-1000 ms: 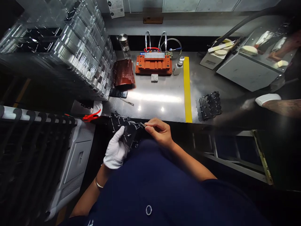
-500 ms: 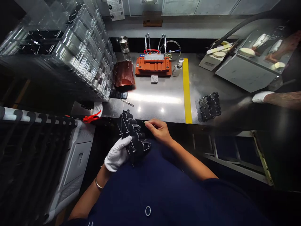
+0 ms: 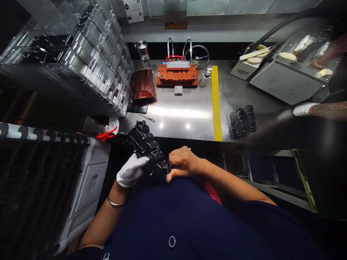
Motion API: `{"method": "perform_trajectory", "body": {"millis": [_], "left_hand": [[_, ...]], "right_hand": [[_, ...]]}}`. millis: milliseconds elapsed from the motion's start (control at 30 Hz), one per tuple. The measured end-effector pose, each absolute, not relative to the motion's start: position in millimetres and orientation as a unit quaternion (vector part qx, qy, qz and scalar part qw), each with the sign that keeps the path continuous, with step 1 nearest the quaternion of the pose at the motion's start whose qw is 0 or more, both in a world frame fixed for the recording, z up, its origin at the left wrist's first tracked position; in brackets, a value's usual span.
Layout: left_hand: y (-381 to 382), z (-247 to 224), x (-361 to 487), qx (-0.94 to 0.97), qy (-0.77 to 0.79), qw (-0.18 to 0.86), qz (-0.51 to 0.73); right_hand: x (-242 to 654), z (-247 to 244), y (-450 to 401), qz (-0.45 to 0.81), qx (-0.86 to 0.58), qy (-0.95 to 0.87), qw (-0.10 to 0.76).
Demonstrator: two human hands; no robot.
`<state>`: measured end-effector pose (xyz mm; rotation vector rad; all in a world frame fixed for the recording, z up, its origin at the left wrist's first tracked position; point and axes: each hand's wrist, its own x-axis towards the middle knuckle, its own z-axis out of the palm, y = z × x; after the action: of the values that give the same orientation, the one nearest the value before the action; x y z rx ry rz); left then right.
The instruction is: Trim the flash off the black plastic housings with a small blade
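Observation:
A black moulded plastic part [image 3: 146, 146] with ribs and small pins is held over my lap, just below the bench edge. My left hand [image 3: 130, 170], in a white glove, grips its lower left side. My bare right hand [image 3: 183, 163] is curled against the part's right end and pinches a thin metal tool whose tip [image 3: 189, 148] sticks out above the knuckles. A second black part [image 3: 241, 122] of the same kind lies on the steel bench [image 3: 184, 115], right of the yellow stripe [image 3: 216, 104].
Stacked clear plastic trays [image 3: 92, 57] fill the left of the bench. An orange fixture [image 3: 177, 74] with hoses, a small bottle [image 3: 204, 77] and a glass jar [image 3: 142, 52] stand at the back. Another person's gloved hand [image 3: 305, 108] reaches in at right. A red clip [image 3: 105, 135] lies at left.
The black part has turned and dropped lower toward my lap. My right hand has come down from beside the part's top onto its right end, still holding the thin tool.

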<state>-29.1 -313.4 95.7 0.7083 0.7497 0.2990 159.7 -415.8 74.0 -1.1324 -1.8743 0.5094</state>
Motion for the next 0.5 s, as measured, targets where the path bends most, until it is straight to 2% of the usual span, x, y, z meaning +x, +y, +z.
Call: {"method": "perform_trajectory", "body": {"millis": [133, 300, 500], "left_hand": [[-317, 95, -27, 0.319, 0.363, 0.855, 0.188], [-319, 91, -28, 0.298, 0.378, 0.85, 0.214], [-323, 85, -30, 0.269, 0.38, 0.856, 0.223]], "right_hand": [[159, 72, -414, 0.144, -0.485, -0.736, 0.45], [158, 73, -411, 0.089, -0.491, -0.753, 0.428], [161, 74, -409, 0.076, -0.509, -0.741, 0.431]]}}
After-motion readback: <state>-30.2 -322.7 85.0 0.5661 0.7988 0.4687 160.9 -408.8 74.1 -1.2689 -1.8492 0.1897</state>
